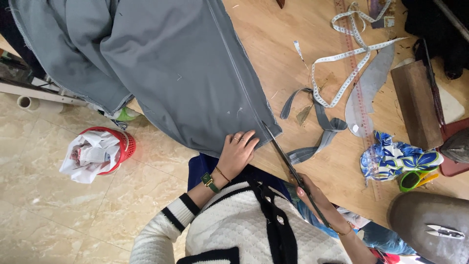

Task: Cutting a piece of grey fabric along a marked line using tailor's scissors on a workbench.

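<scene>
1. Head view: grey cloth (185,73) spread over wooden table (288,44), draping off its edge.
2. Left hand (238,152): flat, fingers spread, pressing cloth near its hem.
3. Right hand (312,195): closed around scissors (288,164), blades at cloth edge.
4. Beside: grey strips (320,132), tape measure (349,68); red basket (110,146) on floor.

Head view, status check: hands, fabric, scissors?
Left hand flat on grey fabric. Right hand grips scissors, blades at fabric edge. Cut grey strips lie beside.
</scene>
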